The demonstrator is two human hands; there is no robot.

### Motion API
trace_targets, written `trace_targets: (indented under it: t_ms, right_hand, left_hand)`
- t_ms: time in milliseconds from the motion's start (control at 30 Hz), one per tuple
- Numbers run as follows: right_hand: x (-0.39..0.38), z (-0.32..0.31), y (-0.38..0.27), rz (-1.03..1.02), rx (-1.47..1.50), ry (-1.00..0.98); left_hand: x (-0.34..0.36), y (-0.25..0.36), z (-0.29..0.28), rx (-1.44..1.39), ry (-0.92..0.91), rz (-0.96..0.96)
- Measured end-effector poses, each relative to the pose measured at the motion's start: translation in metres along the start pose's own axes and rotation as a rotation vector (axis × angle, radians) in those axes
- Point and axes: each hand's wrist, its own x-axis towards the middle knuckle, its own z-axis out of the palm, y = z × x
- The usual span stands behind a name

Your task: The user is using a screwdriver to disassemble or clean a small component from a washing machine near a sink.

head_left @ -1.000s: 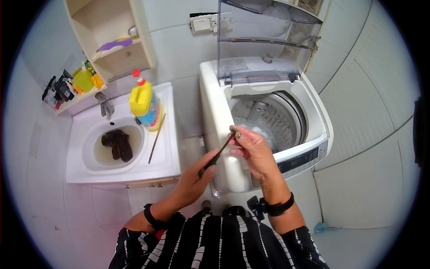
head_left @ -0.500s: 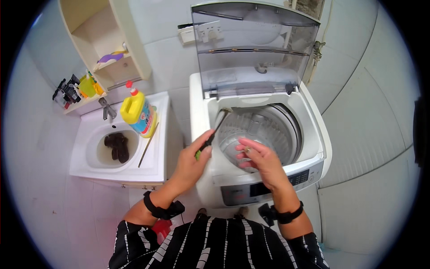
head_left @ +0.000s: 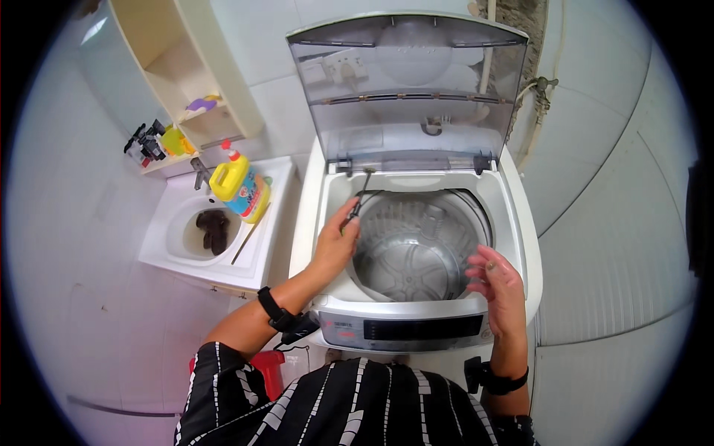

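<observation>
In my left hand [head_left: 338,241] is a slim dark brush-like tool [head_left: 360,199] with a small head at its far end, pointing up and away. That hand is over the left rim of an open top-load washing machine [head_left: 305,241]. My right hand [head_left: 500,286] hovers at the right front of the opening, fingers apart and slightly curled, holding nothing. Between the hands shows the metal drum [head_left: 413,256], with a ribbed disc at its bottom. Behind the drum the see-through lid [head_left: 409,82] stands raised.
Left of the machine is a white sink [head_left: 167,256] with dark cloth [head_left: 213,230] lying in water. A yellow bottle [head_left: 242,189] with a red cap and a thin stick [head_left: 245,244] rest on its rim. A shelf cabinet [head_left: 216,67] hangs above. Something red [head_left: 269,372] stands near my left arm.
My right hand has moved from over the drum to its right front edge. My left hand has gone a little farther forward, still holding the tool. The whole view has shifted slightly.
</observation>
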Motion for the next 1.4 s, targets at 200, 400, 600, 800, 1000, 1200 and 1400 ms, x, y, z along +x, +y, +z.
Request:
trace_targets:
  t_ms: [200,400,600,800,1000,1200,1400]
  right_hand:
    - [0.005,-0.019,-0.008,-0.042,0.063,-0.006]
    - [0.013,-0.034,-0.017,-0.099,-0.089,-0.010]
    - [0.082,-0.042,-0.099,-0.545,-0.460,0.040]
    - [0.165,-0.016,-0.177,-1.094,-0.952,0.169]
    - [0.193,0.054,-0.198,-1.177,-1.388,0.235]
    - [0.236,0.073,-0.194,-1.379,-1.516,0.137]
    - [0.258,0.078,-0.188,-1.289,-1.526,0.052]
  left_hand:
    - [0.024,-0.039,0.014,-0.010,0.050,-0.064]
    - [0.037,-0.048,0.016,0.015,0.106,-0.159]
    - [0.054,-0.064,0.007,0.070,0.131,-0.159]
    - [0.061,-0.064,0.015,0.075,0.129,-0.188]
    - [0.069,-0.072,0.010,0.036,0.167,-0.184]
    - [0.077,-0.070,0.011,0.014,0.180,-0.226]
    - [0.084,-0.064,0.013,0.053,0.193,-0.217]
